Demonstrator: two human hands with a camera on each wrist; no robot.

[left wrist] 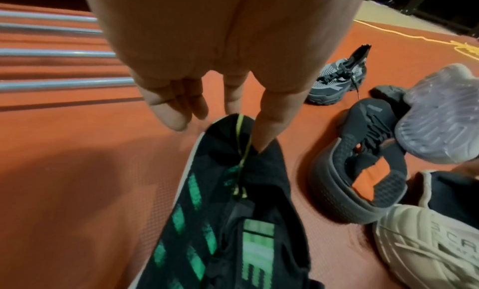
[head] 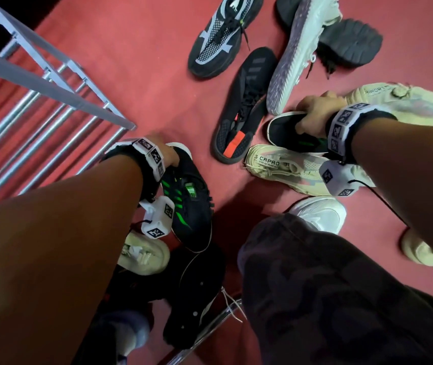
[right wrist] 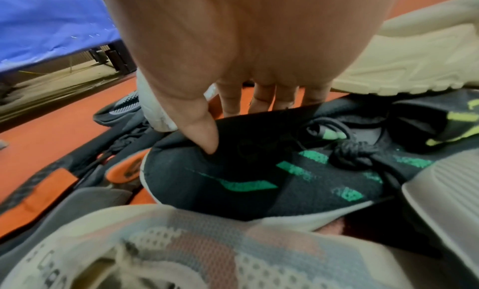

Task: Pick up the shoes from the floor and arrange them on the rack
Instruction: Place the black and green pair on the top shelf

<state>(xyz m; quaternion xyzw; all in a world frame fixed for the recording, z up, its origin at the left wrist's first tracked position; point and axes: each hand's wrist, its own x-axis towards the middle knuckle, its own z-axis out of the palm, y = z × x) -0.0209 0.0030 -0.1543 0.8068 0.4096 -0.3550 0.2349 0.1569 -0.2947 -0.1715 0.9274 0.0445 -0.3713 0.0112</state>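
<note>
Two matching black shoes with green stripes are in my hands. My left hand [head: 170,154] pinches the heel collar of one black-green shoe [head: 189,198], thumb inside and a finger behind, as the left wrist view shows at the hand [left wrist: 246,127] and shoe [left wrist: 233,211]. That shoe hangs toe-down beside the rack [head: 52,83]. My right hand [head: 307,119] grips the other black-green shoe [head: 286,130] by its collar. In the right wrist view the hand [right wrist: 241,127] has its thumb on the outside and fingers behind, and the shoe [right wrist: 259,180] lies among other shoes.
On the red floor lie a black shoe with an orange patch [head: 241,114], a black-grey mesh shoe [head: 220,35], an upturned white-soled shoe [head: 297,56], cream shoes [head: 283,167] [head: 405,104] and a white shoe [head: 318,214]. My dark trouser knee [head: 315,285] fills the lower right.
</note>
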